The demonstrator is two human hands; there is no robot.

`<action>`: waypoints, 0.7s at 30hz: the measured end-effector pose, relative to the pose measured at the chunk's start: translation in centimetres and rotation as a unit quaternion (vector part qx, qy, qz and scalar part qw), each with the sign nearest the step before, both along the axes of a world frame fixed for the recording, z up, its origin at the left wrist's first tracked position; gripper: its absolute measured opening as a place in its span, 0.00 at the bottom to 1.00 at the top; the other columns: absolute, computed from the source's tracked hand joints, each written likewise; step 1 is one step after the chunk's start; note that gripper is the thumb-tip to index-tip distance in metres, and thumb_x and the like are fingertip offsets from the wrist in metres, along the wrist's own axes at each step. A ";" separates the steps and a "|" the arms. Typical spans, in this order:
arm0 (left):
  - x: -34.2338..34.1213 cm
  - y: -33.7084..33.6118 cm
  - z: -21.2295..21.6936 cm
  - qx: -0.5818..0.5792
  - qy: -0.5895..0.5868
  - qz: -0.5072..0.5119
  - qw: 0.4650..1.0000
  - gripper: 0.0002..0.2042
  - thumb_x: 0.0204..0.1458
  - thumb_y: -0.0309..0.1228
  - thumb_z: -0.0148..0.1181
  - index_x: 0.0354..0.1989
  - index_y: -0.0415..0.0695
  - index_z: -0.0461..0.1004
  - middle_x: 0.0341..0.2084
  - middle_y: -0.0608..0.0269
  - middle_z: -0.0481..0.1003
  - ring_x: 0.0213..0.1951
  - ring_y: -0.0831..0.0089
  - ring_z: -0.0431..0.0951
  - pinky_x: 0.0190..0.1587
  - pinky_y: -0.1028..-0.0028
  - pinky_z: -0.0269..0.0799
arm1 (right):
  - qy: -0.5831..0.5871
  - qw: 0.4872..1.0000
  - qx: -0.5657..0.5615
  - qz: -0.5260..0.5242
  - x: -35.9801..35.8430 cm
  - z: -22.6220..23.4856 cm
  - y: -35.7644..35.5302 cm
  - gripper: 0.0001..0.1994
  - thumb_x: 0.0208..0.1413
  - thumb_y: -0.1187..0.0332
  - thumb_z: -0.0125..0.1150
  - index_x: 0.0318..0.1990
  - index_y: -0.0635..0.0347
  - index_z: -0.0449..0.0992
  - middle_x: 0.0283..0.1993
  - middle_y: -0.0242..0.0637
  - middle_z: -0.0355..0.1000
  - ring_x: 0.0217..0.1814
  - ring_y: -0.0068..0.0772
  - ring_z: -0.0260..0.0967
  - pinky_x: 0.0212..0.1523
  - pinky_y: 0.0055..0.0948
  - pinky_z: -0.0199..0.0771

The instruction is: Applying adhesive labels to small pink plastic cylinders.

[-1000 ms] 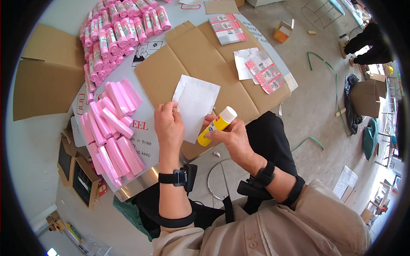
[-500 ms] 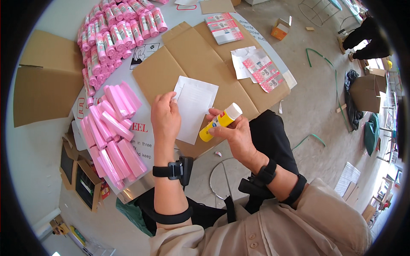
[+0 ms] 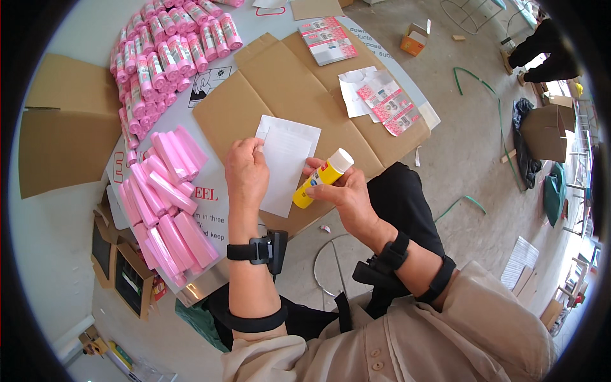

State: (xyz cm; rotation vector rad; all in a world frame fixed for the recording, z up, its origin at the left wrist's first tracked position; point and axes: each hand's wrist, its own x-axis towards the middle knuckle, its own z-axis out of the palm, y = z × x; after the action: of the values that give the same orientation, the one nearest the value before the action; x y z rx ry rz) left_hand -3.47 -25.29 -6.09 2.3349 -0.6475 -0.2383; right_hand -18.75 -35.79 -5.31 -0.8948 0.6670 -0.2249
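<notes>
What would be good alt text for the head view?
The right hand holds a yellow, white-ended tube; the left hand is at the edge of a white sheet over brown cardboard. Pink rolls are piled upper left.

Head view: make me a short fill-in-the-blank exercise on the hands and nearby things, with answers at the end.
1. The right hand holds a tube whose body is mostly ____.
2. The tube's cap is ____.
3. Under the white paper, near the left hand, is flattened brown ____.
4. The piled rolls at upper left are mostly ____.

Answers: yellow; white; cardboard; pink.
</notes>
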 end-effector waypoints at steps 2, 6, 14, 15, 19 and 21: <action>0.0 0.1 -0.1 0.003 -0.011 -0.003 1.000 0.07 0.53 0.24 0.52 0.36 0.36 0.75 0.34 0.51 0.74 0.39 0.54 0.74 0.44 0.63 0.68 | 0.006 1.000 0.000 0.011 0.2 0.1 -0.2 0.24 0.40 0.78 0.66 0.49 0.72 0.69 0.41 0.34 0.73 0.44 0.25 0.69 0.54 0.27 0.66; 0.2 0.2 -0.3 0.001 -0.013 -0.005 1.000 0.07 0.53 0.24 0.52 0.37 0.37 0.75 0.34 0.50 0.74 0.40 0.54 0.74 0.45 0.63 0.68 | 0.004 1.000 0.005 0.008 0.2 -0.1 -0.3 0.24 0.39 0.78 0.67 0.48 0.71 0.70 0.41 0.33 0.73 0.43 0.25 0.69 0.54 0.27 0.66; 0.4 0.1 -0.3 -0.002 -0.001 -0.005 1.000 0.08 0.52 0.23 0.52 0.38 0.37 0.76 0.34 0.49 0.74 0.40 0.53 0.74 0.45 0.63 0.68 | 0.027 0.999 -0.025 0.020 0.2 -0.2 -0.2 0.22 0.38 0.80 0.64 0.46 0.70 0.73 0.43 0.38 0.75 0.44 0.27 0.72 0.53 0.28 0.67; 0.4 0.1 -0.4 -0.003 -0.001 -0.006 1.000 0.08 0.52 0.23 0.52 0.38 0.37 0.76 0.34 0.49 0.74 0.40 0.53 0.74 0.45 0.63 0.68 | 0.031 0.999 -0.026 0.020 0.2 -0.2 -0.2 0.22 0.38 0.80 0.64 0.46 0.70 0.73 0.43 0.38 0.75 0.44 0.28 0.72 0.53 0.28 0.67; 0.3 0.0 -0.5 -0.002 -0.007 -0.011 1.000 0.08 0.52 0.23 0.52 0.38 0.37 0.75 0.34 0.49 0.75 0.40 0.53 0.74 0.45 0.63 0.69 | 0.034 0.999 -0.029 0.007 0.1 -0.2 -0.2 0.23 0.38 0.80 0.64 0.48 0.71 0.73 0.42 0.37 0.76 0.43 0.28 0.72 0.53 0.28 0.67; 0.3 0.0 -0.5 0.004 -0.011 -0.011 1.000 0.08 0.52 0.23 0.52 0.38 0.36 0.75 0.35 0.49 0.75 0.40 0.53 0.75 0.45 0.63 0.69 | 0.028 0.999 -0.021 0.007 0.0 -0.2 -0.2 0.23 0.38 0.80 0.64 0.47 0.71 0.72 0.42 0.38 0.76 0.43 0.28 0.72 0.53 0.28 0.67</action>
State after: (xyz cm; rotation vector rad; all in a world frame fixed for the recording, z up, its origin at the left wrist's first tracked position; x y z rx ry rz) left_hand -3.17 -25.29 -6.56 2.3413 -0.6842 -0.2260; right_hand -18.73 -35.96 -5.52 -0.9487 0.7104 -0.2026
